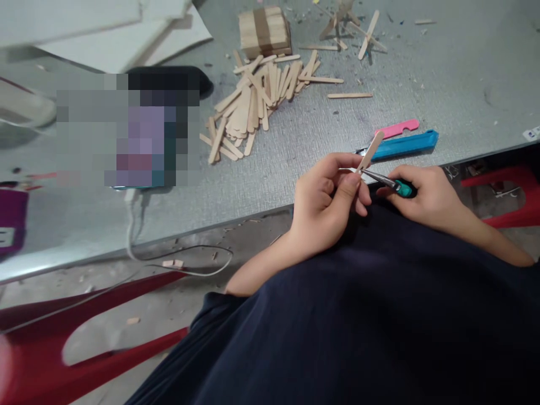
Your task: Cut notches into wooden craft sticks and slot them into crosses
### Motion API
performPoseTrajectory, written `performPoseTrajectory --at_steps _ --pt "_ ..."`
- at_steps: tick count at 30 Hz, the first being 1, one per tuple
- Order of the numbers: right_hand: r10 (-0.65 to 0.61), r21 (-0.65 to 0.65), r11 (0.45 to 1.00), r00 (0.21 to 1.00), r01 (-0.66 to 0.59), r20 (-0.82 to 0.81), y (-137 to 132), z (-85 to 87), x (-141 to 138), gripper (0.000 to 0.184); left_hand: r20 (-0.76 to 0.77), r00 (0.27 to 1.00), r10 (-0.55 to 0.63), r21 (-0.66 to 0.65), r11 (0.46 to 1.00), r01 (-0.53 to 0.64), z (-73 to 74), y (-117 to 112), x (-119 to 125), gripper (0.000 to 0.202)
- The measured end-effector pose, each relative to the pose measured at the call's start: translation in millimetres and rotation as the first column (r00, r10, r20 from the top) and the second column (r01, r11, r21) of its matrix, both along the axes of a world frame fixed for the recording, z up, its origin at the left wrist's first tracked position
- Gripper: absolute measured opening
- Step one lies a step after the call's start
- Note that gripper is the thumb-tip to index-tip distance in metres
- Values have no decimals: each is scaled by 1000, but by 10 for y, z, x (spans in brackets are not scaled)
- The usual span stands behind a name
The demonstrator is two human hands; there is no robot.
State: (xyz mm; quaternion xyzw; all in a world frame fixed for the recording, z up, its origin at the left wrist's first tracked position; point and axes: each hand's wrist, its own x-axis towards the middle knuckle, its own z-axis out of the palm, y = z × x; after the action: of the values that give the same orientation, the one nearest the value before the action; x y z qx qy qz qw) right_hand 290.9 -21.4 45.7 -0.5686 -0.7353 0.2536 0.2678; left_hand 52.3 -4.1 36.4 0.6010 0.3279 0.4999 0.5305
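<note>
Between the thumb and fingers of my left hand (327,199) is a wooden popsicle stick (372,151), tilted up and to the right. My right hand (426,194) is closed around the green and black handle of a pair of pliers (382,179). The metal jaws of the pliers meet the lower part of the stick, near my left thumb. Just beyond my hands, a blue utility knife (403,145) lies on the table beside a pink plastic piece (397,129).
Loose popsicle sticks (248,107) spread over the metal table (291,163), below a banded bundle (268,34). Crossed sticks (369,36) stand farther back. A blurred-out device with a white cable (130,225) is left. Red stools (37,349) flank me below the table edge.
</note>
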Motion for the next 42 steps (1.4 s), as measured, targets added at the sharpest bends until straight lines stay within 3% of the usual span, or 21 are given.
performPoseTrajectory --at_steps 14,22,29,42 --pt "87 -8 996 984 -89 -156 -10 14 -6 28 126 988 -90 -178 978 112 68 24 -30 48" --pt "77 -4 997 987 -78 -141 -12 24 -15 24 33 997 63 2 998 -63 36 -35 29 40" --pt "80 1 997 988 -80 -132 -8 30 -20 22 -32 993 110 112 988 -106 -22 -60 36 34" --pt "46 41 998 993 -41 -105 -25 10 -30 25 -90 985 144 155 979 -129 -73 -33 27 35"
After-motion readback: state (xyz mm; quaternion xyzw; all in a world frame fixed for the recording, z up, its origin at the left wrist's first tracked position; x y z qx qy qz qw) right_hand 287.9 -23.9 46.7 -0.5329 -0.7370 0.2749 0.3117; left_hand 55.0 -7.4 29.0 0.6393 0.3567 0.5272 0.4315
